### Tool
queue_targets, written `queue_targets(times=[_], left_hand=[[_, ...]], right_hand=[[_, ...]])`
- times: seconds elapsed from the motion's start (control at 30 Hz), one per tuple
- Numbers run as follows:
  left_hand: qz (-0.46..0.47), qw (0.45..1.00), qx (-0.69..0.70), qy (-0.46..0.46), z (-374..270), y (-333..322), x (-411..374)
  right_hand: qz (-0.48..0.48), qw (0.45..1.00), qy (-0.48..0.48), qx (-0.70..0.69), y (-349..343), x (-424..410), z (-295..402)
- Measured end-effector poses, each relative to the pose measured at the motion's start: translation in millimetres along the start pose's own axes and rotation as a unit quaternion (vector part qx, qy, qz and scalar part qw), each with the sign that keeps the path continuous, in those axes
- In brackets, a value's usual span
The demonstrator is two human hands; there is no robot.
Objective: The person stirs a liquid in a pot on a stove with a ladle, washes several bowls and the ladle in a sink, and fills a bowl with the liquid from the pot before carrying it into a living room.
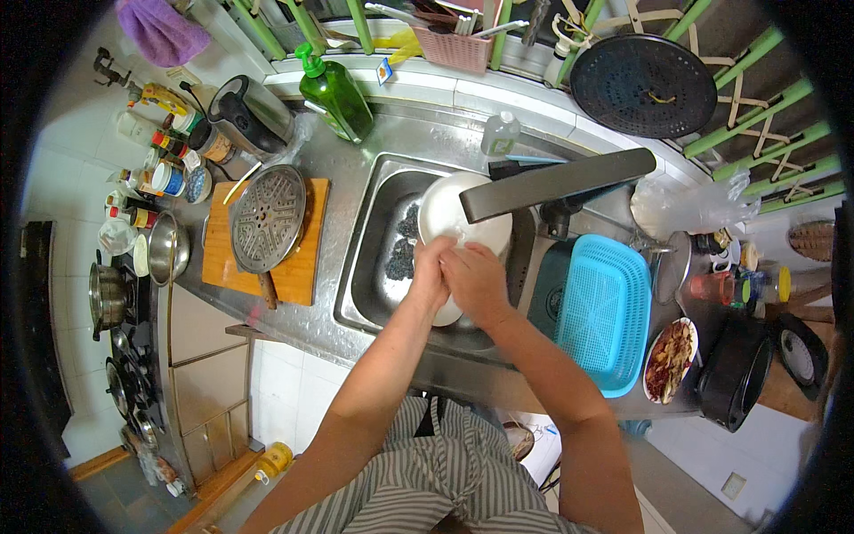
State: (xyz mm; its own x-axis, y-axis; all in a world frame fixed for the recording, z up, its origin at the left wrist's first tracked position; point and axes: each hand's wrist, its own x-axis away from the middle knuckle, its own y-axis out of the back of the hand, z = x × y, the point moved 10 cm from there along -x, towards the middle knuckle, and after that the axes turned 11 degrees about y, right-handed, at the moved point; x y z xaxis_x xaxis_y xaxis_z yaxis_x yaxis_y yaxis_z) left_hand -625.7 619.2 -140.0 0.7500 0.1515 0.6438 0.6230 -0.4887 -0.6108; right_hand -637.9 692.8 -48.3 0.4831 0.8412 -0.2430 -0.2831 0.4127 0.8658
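My left hand (432, 268) and my right hand (475, 279) are together over the left basin of a stainless steel sink (363, 267), with the fingers meeting. Both are below the spout of a dark faucet (560, 183). A white bowl (440, 200) sits in the basin just beyond my fingers. Part of a white dish (448, 315) shows beneath my hands; the hands hide the rest. Whether the fingers grip anything between them is hidden. Dark scraps or drain holes (402, 250) mark the basin floor left of the bowl.
A blue plastic basket (604, 314) stands over the right basin. On the left, a perforated metal steamer plate (268, 217) and a knife (268, 290) lie on a wooden cutting board (313, 247). Behind the sink stands a green pump bottle (337, 97). A plate of food (670, 360) is at right.
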Motion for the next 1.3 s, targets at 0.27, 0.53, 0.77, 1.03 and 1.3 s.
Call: queue_targets(times=[0.27, 0.53, 0.77, 1.03, 1.3], left_hand=[[-0.020, 0.996, -0.015, -0.085, -13, -15, 8], [-0.046, 0.996, -0.042, -0.058, -25, -11, 9], [-0.012, 0.970, -0.244, 0.002, -45, -20, 17], [0.029, 0.697, -0.590, -0.407, -19, -109, 82], [0.145, 0.918, -0.357, 0.097, -34, -90, -56]], right_hand=[[0.148, 0.988, -0.051, 0.008, -17, -18, -10], [-0.111, 0.979, 0.158, 0.068, 15, -8, -11], [-0.078, 0.992, 0.094, -0.019, 30, 10, -32], [-0.172, 0.727, -0.258, -0.612, -15, 32, -87], [-0.070, 0.848, -0.196, -0.487, 45, 26, -52]])
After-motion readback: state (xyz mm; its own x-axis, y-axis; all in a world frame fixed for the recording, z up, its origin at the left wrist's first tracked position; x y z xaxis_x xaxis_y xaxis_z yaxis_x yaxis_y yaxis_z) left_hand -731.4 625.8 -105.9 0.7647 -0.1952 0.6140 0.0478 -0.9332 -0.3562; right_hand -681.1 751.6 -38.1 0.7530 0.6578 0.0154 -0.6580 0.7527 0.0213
